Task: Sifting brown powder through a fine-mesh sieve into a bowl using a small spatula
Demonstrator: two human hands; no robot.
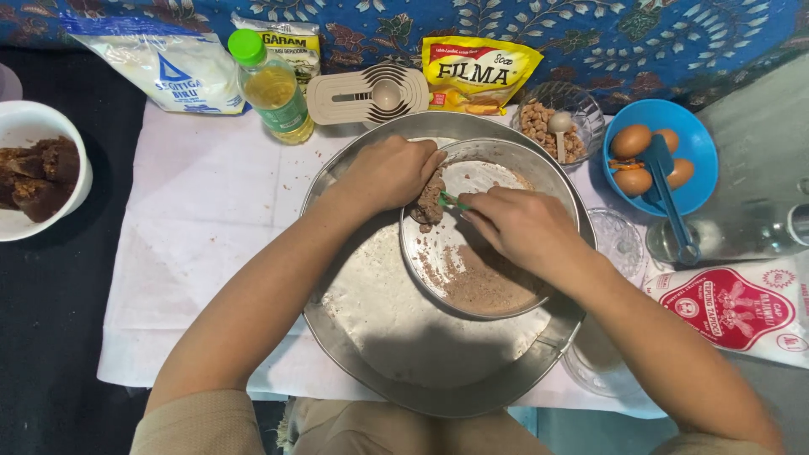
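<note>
We look down and our left hand (389, 171) is curled over the upper left rim of the small metal pan (484, 227), fingers closed around a brown lump (431, 202) that it presses against the pan's inside. Our right hand (522, 226) comes in from the right, fingers pinched narrow on a thin green-handled tool (452, 201) whose tip meets that lump. Brown crumbs (480, 286) lie heaped in the lower part of the small pan, which sits tilted inside the big round metal tray (396, 337); pale flour dusts the tray's floor.

The tray rests on a white cloth (211, 219). Behind it we have a bottle of yellow oil with a green cap (271, 84), a beige measuring spoon set (368, 94), a yellow packet (479, 74) and a glass bowl of peanuts (560, 126). To the right, a blue bowl (699, 160) holds eggs and a blue spatula. Far left, a white bowl (38, 118) holds dark brown sugar blocks.
</note>
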